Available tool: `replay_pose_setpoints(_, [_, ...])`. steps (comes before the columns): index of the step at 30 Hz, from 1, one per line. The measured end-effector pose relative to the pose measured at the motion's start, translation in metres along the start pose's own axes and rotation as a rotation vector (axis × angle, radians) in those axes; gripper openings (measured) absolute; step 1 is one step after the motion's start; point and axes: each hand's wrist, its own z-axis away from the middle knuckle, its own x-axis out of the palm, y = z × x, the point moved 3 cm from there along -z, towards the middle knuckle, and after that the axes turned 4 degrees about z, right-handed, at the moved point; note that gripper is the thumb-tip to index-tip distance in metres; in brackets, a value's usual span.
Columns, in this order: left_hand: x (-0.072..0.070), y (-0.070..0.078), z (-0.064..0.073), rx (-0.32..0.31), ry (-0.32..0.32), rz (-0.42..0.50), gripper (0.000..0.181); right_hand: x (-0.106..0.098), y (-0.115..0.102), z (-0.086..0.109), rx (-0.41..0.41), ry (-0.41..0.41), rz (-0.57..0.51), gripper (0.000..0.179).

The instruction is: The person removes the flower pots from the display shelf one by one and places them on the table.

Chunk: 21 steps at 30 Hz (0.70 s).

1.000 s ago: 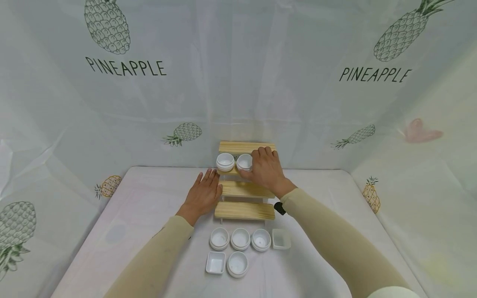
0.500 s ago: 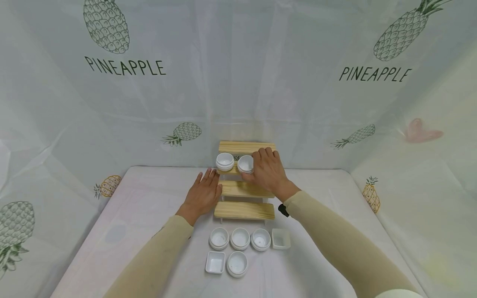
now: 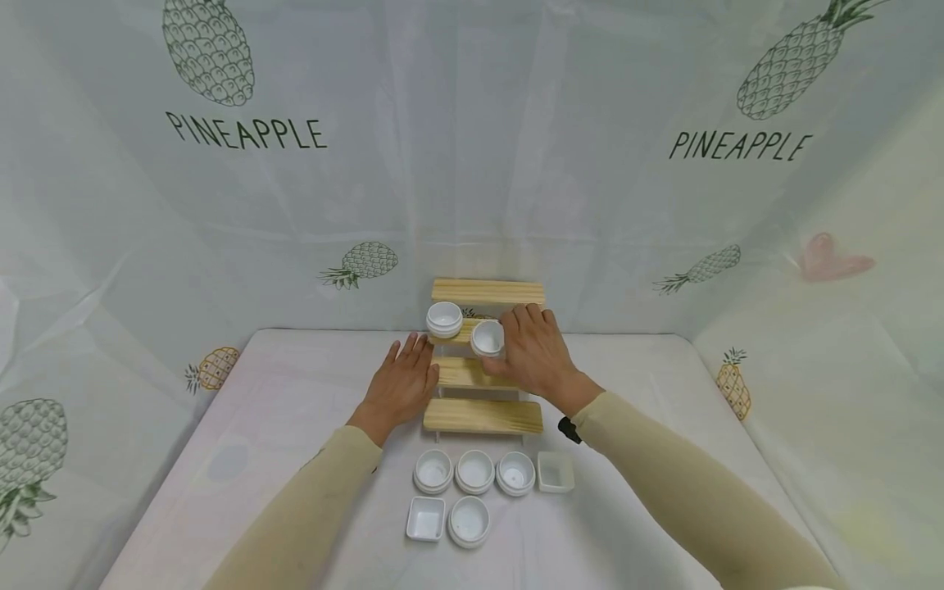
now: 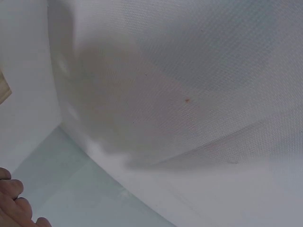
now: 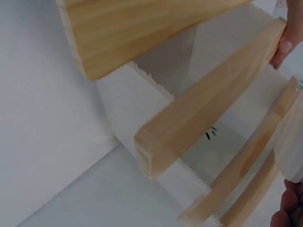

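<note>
A tiered wooden shelf stand (image 3: 483, 416) rises at the middle of the table's far side. My right hand (image 3: 540, 354) grips a small round white cup (image 3: 487, 337) by its right side, close over the second board from the top. That cup (image 5: 289, 142) also shows at the right edge of the right wrist view, above curled fingers (image 5: 289, 208). On the left end of the same board sits another round white cup (image 3: 444, 319). Beside the stand's left edge, my left hand (image 3: 401, 381) lies with straight fingers, its fingertips right at the boards.
In front of the stand are several round white cups (image 3: 474, 472), a square white dish (image 3: 425, 519) and a translucent square container (image 3: 555, 472). A pale cloth (image 3: 280, 410) covers the table. Behind hangs a curtain (image 3: 501, 188) with pineapple prints.
My right hand has drawn the white cup slightly right and toward the front, farther from the cup on the left. The left hand has stayed in place at the stand.
</note>
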Motion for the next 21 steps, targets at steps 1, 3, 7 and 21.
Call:
replay_pose_setpoints(1, [0.000,0.000,0.000,0.000,0.001,0.000,0.065,-0.001,-0.001,0.002,-0.004,0.004,-0.005,0.064])
replay_pose_setpoints(3, [-0.001,0.000,0.001,0.001,0.001,0.002,0.065,-0.003,-0.004,0.006,-0.014,0.015,-0.017,0.063])
replay_pose_setpoints(7, [-0.001,0.000,0.001,-0.003,-0.007,0.008,0.065,-0.006,-0.009,0.016,-0.028,0.015,-0.041,0.061])
replay_pose_setpoints(21, [0.000,-0.001,0.000,-0.006,-0.014,0.004,0.065,-0.017,-0.031,0.073,-0.136,-0.021,-0.164,0.058])
